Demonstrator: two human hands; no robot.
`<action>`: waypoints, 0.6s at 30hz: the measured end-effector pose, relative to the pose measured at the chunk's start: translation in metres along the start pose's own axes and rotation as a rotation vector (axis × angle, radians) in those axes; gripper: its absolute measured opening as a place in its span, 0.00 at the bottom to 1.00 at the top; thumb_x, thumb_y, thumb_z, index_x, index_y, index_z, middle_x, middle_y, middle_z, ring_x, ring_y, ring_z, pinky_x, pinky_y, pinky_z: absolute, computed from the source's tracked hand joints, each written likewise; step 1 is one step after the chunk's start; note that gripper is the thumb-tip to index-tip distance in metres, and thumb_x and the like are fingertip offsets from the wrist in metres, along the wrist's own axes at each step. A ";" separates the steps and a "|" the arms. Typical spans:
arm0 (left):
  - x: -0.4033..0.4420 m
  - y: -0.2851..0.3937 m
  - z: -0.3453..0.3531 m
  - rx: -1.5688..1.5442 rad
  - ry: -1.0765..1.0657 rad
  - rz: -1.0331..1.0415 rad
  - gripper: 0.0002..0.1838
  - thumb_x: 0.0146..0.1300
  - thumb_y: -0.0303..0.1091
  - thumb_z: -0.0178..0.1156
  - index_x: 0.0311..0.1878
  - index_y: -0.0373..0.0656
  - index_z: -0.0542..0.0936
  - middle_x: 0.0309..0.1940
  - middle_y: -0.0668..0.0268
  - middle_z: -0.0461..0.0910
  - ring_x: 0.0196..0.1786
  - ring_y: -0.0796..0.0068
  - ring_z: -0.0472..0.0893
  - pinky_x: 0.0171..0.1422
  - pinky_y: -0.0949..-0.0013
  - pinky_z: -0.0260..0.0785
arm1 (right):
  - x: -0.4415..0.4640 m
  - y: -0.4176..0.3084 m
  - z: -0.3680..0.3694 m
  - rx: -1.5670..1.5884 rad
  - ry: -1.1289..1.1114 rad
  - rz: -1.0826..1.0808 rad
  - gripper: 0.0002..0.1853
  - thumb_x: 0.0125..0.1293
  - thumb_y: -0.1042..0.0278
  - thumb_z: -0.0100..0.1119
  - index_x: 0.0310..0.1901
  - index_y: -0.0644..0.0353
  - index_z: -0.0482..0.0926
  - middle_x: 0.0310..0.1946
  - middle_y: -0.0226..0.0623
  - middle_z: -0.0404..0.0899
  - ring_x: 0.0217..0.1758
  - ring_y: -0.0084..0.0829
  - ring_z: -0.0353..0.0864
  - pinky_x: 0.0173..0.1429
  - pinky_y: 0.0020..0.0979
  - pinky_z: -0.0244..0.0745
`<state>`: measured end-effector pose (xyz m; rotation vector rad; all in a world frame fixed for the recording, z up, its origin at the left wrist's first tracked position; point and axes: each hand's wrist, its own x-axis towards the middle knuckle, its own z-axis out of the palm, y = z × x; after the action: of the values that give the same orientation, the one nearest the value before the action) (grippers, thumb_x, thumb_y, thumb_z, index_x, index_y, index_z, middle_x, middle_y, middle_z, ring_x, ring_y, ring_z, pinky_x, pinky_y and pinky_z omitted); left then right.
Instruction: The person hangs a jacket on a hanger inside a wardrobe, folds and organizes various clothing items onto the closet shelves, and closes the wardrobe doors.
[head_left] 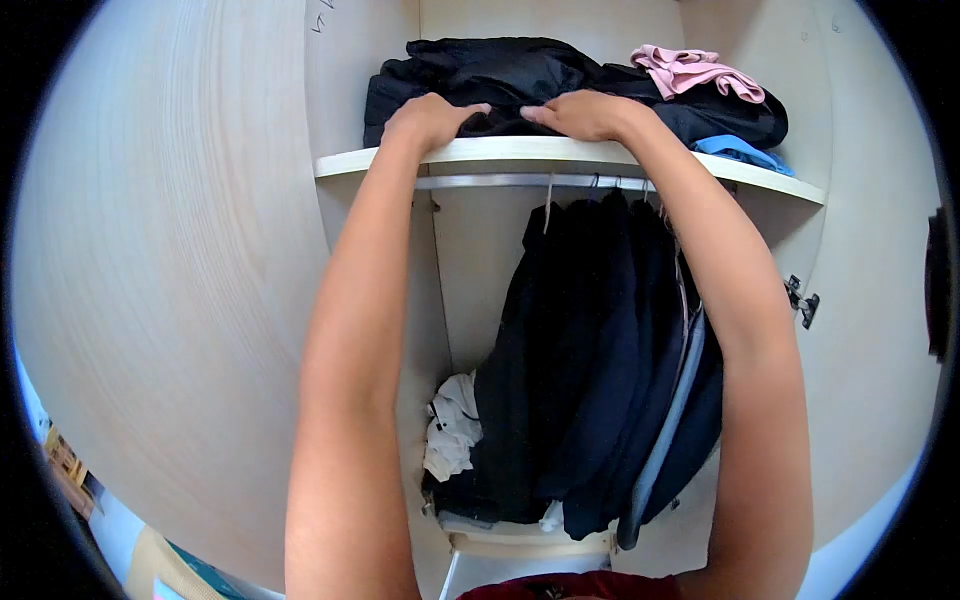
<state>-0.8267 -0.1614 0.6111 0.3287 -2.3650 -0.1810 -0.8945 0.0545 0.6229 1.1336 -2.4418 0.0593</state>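
A bundled black garment (500,65) lies on the upper shelf (480,150) of a wardrobe. My left hand (432,120) is at the front left of the bundle, just above the shelf edge, its thumb pointing inward and its fingers curled into the dark cloth. Facing it, my right hand (585,114) grips the front of the same garment near its middle. The fingertips of both hands are partly hidden in the fabric. On the bundle's right end rests a pink cloth (697,72). A blue cloth (743,153) sticks out beneath it at the shelf edge.
Under the shelf, a metal rail (480,182) carries several dark clothes (590,350) on hangers. A crumpled white cloth (453,425) sits low on the left. Wardrobe doors (170,250) stand at both sides, with a black hinge (803,302) on the right.
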 end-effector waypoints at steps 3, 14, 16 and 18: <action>0.007 -0.010 0.007 -0.005 0.081 0.055 0.42 0.52 0.72 0.58 0.44 0.34 0.84 0.48 0.43 0.81 0.53 0.49 0.81 0.60 0.55 0.71 | -0.051 -0.028 0.010 0.072 0.313 -0.221 0.33 0.74 0.38 0.32 0.68 0.54 0.67 0.62 0.52 0.72 0.65 0.50 0.70 0.68 0.42 0.66; -0.031 0.007 -0.001 0.007 0.402 -0.001 0.35 0.63 0.70 0.42 0.51 0.51 0.84 0.49 0.51 0.82 0.55 0.48 0.79 0.62 0.54 0.69 | -0.005 -0.044 0.026 0.106 0.191 -0.054 0.36 0.71 0.30 0.28 0.67 0.45 0.71 0.65 0.47 0.70 0.69 0.51 0.66 0.74 0.44 0.58; -0.055 0.014 -0.001 -0.147 0.495 -0.048 0.30 0.63 0.63 0.49 0.51 0.49 0.83 0.50 0.50 0.81 0.59 0.47 0.76 0.63 0.49 0.66 | 0.020 -0.044 0.022 0.117 0.097 -0.059 0.44 0.65 0.23 0.32 0.70 0.49 0.64 0.70 0.51 0.62 0.72 0.50 0.63 0.73 0.48 0.57; -0.075 0.053 0.013 -0.356 0.828 0.295 0.24 0.61 0.46 0.60 0.56 0.41 0.78 0.43 0.47 0.80 0.47 0.46 0.78 0.54 0.49 0.69 | 0.025 -0.035 0.022 0.072 0.023 -0.105 0.43 0.66 0.25 0.32 0.70 0.50 0.63 0.69 0.51 0.63 0.71 0.50 0.64 0.73 0.47 0.57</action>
<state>-0.7924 -0.0890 0.5645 -0.1131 -1.4983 -0.2590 -0.8913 0.0080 0.6080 1.2835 -2.3728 0.1286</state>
